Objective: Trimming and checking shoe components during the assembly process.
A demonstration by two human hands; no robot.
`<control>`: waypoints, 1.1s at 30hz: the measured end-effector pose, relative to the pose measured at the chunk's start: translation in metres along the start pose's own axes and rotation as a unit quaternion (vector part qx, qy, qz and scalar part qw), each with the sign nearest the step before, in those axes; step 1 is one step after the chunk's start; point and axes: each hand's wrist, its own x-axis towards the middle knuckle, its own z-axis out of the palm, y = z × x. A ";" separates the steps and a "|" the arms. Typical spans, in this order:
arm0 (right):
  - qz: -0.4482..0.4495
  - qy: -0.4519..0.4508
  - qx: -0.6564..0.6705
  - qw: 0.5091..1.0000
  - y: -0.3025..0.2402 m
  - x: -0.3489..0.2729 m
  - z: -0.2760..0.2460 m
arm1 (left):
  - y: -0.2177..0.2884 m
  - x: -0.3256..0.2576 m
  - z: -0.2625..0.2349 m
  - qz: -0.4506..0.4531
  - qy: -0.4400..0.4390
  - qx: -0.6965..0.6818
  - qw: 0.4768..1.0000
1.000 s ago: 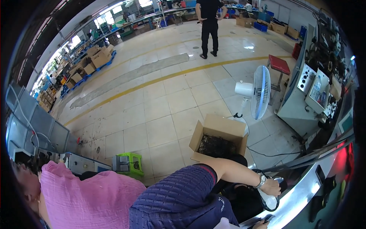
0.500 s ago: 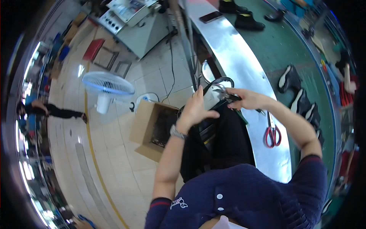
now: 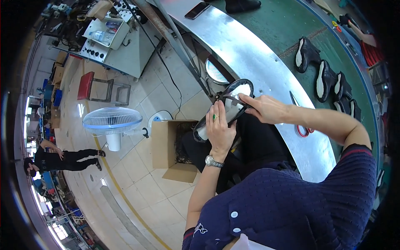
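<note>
A black shoe (image 3: 241, 88) with a white underside lies sole up over my lap, toe pointing away. My left hand (image 3: 221, 129) grips it from the near left side, fingers laid across the sole and thumb along the right edge. My right hand (image 3: 266, 109) is closed at the shoe's right edge, its fingertips at a narrow dark piece that crosses the sole. What lies inside those fingers is mostly hidden. Red-handled scissors (image 3: 303, 131) rest on the metal ledge under my right forearm, which hides part of them.
An open cardboard box (image 3: 163, 146) stands left of my legs. Beyond it are a white fan (image 3: 112, 121) and a red stool (image 3: 86, 85). A phone (image 3: 197, 11) lies on the metal ledge (image 3: 258, 54). Several black shoes (image 3: 323, 81) sit on the green surface at right. A person (image 3: 54, 158) stands far left.
The pincers seen earlier in my right hand no longer show clearly. My left hand has shifted from beside the shoe's edge to lie across its sole. The view has turned.
</note>
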 end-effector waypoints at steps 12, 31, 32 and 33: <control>0.093 -0.034 -0.142 0.985 -0.020 0.038 -0.036 | -0.012 0.007 0.010 0.079 0.005 0.097 0.992; 0.136 0.099 0.114 0.979 -0.049 0.040 -0.026 | -0.007 -0.008 0.008 0.043 0.007 0.068 0.997; 0.136 0.093 0.113 0.980 -0.042 0.039 -0.016 | -0.006 -0.007 0.010 0.038 0.007 0.067 0.997; 0.127 0.060 -0.007 0.990 -0.038 0.038 -0.006 | -0.006 -0.005 0.011 0.053 0.003 0.082 0.995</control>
